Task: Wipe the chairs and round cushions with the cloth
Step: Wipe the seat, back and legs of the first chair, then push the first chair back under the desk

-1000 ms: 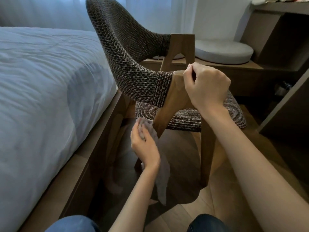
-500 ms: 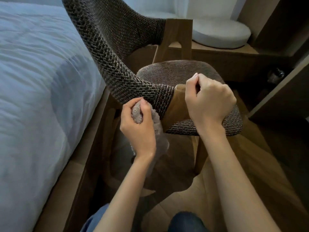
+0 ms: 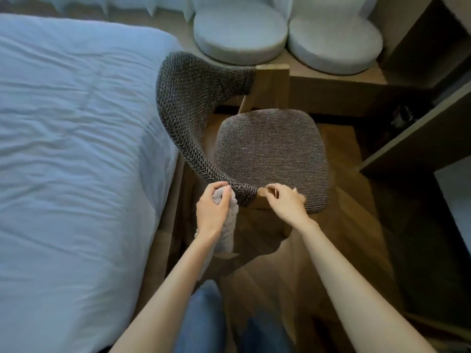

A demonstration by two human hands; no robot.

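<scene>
Bunching the cloth (image 3: 227, 226) in my left hand (image 3: 211, 208) against the near end of the chair (image 3: 272, 159) back. My right hand (image 3: 283, 200) is blurred at the wooden arm tip, so I can't tell its grip. An unsteadied chair could swing; the round cushions (image 3: 239, 34) wait beyond it.

One woven chair (image 3: 270, 154), its backrest end just beyond the grip; one pale cloth (image 3: 229, 225), bunched inside that grip; two hands, a left hand (image 3: 211, 207) holding and a right hand (image 3: 285, 202) just right of it; two round cushions (image 3: 239, 34), the second cushion (image 3: 334, 44) alongside, both well beyond the grip; one bed (image 3: 76, 149) left of it; two denim knees (image 3: 204, 314) below it.
</scene>
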